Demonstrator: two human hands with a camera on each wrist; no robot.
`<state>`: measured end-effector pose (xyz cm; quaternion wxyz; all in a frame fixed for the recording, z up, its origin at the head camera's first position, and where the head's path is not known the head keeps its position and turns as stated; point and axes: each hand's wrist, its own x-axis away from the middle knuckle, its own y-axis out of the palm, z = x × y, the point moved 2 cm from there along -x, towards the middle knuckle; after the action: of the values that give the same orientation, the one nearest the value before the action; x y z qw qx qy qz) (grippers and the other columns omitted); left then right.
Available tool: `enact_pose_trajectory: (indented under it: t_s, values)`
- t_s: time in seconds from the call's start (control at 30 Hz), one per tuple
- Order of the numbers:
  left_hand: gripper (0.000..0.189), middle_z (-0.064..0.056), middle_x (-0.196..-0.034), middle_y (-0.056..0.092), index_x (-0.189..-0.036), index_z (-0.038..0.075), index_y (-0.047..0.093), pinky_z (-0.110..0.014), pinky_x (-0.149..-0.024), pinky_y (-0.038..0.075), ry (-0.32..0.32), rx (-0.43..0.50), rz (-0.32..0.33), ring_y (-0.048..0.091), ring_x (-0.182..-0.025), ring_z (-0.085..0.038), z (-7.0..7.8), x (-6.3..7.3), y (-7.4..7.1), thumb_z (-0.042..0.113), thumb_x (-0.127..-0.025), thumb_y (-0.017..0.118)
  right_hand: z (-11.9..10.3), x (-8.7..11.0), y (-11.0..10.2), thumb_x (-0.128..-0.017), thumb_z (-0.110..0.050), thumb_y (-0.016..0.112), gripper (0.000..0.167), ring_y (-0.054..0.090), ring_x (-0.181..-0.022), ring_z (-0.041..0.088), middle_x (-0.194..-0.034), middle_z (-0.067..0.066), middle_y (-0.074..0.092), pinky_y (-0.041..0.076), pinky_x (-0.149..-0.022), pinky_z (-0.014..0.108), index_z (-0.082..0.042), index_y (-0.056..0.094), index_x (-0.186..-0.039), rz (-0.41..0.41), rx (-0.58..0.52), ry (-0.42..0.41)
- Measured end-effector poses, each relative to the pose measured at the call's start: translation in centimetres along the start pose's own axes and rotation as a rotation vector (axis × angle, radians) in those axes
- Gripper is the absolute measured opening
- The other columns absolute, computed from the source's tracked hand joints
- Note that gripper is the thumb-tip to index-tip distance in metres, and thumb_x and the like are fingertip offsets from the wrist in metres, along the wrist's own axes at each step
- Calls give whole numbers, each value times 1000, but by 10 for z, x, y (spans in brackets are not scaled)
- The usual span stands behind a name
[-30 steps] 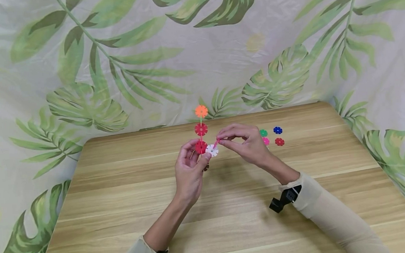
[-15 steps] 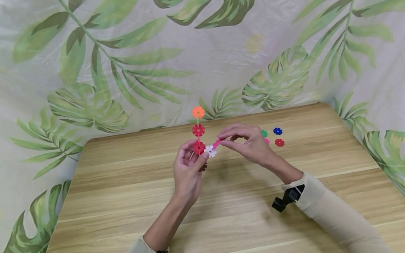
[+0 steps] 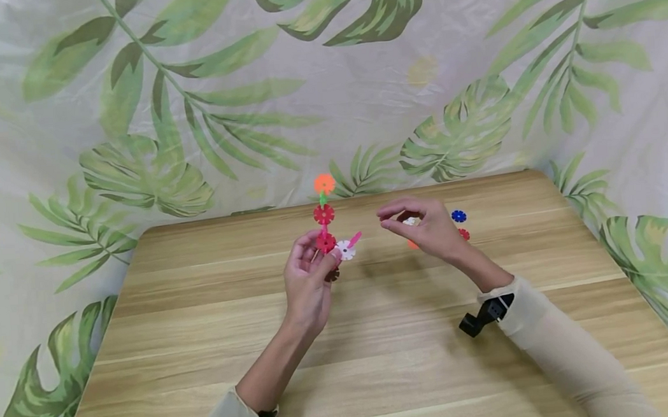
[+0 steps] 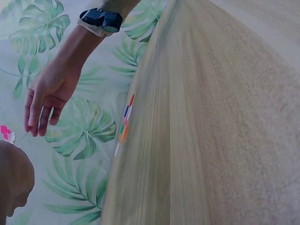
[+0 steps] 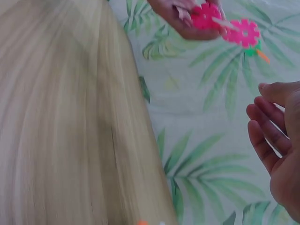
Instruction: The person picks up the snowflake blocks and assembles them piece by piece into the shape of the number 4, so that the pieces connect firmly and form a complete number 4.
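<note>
My left hand [image 3: 306, 290] holds up a chain of notched plastic discs, the thumb and fingers pinching it near its lower red disc [image 3: 326, 242]. Above that sit another red disc [image 3: 324, 214], a green disc [image 3: 323, 200] turned partly edge-on and an orange disc [image 3: 324, 184] on top. A white disc [image 3: 345, 250] branches off to the right, with a pink disc [image 3: 355, 239] slotted edge-on into it. A dark brown disc [image 3: 333, 275] shows below the thumb, partly covered. My right hand [image 3: 424, 227] hovers to the right with bent, relaxed fingers, holding nothing; the right wrist view shows its fingertips apart.
Loose discs lie on the wooden table [image 3: 214, 318] behind and beside my right hand: blue [image 3: 459, 216], red [image 3: 465, 234], white [image 3: 409, 221] and orange [image 3: 413, 244]. Others are hidden by the hand. A leaf-print cloth [image 3: 282, 109] hangs behind the table.
My right hand has let go of the pink disc and drawn back to the right. The pink disc stays on the white one. My left hand and the chain have shifted slightly left.
</note>
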<state>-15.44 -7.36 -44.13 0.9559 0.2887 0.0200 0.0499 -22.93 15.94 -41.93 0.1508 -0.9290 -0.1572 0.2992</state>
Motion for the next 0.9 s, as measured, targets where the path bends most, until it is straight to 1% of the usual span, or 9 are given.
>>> enact_pose_trajectory:
  t_s: [0.17,0.27,0.3,0.47,0.6,0.67,0.73,0.83,0.9]
  values:
    - [42,-6,-117,67,-130,6,59,-18,-66,50,-6,-3,9,64,-95,-13,1,-1,-3,-15,-94,66,15,1,-15,-95,-4,79,16,74,-97,20,-110,12,79,60,-85,28,-6,81,-110,-57,67,97]
    - [42,-7,-116,68,-130,6,59,-18,-67,51,-5,-8,4,64,-95,-14,1,-1,-4,-13,-94,68,24,3,-24,-96,-8,80,16,73,-96,23,-112,11,79,59,-84,26,-6,81,-112,-85,114,145]
    - [42,-7,-116,68,-130,6,59,-18,-66,50,-7,-10,1,63,-95,-15,1,-1,-4,-13,-94,69,27,3,-27,-95,-9,80,17,73,-95,24,-112,10,79,59,-80,25,-6,81,-112,-90,126,162]
    - [41,-6,-115,68,-129,7,59,-19,-63,48,-15,-22,2,64,-93,-13,2,-1,-5,-14,-95,67,42,5,-38,-94,-11,82,18,73,-96,29,-112,12,79,59,-79,24,-4,81,-111,-122,169,221]
    - [42,-6,-115,68,-129,7,59,-19,-61,47,-18,-24,3,64,-91,-12,3,-2,-6,-16,-95,65,55,6,-44,-93,-9,83,18,71,-96,23,-109,13,79,60,-81,30,-1,81,-108,-175,232,222]
    - [42,-6,-116,69,-130,7,58,-19,-61,48,-18,-24,3,64,-91,-12,3,-2,-6,-16,-95,65,61,8,-46,-91,-8,84,19,71,-94,23,-106,13,79,61,-79,38,0,81,-108,-209,266,204]
    - [43,-5,-115,69,-130,6,59,-18,-61,48,-17,-22,2,64,-91,-12,3,-2,-7,-17,-95,65,66,11,-47,-90,-7,85,21,71,-93,25,-105,14,79,61,-79,46,1,80,-109,-247,286,190]
    - [43,-5,-115,69,-131,5,58,-18,-62,49,-16,-30,3,64,-91,-11,4,-2,-8,-17,-95,65,74,14,-49,-88,-4,85,23,71,-92,32,-105,16,79,60,-79,53,4,79,-109,-295,298,187]
    - [43,-5,-116,69,-131,5,58,-18,-62,49,-17,-35,4,64,-92,-11,4,-2,-8,-16,-94,65,79,16,-49,-87,-3,86,25,70,-92,35,-108,19,78,59,-80,51,4,78,-110,-324,299,206]
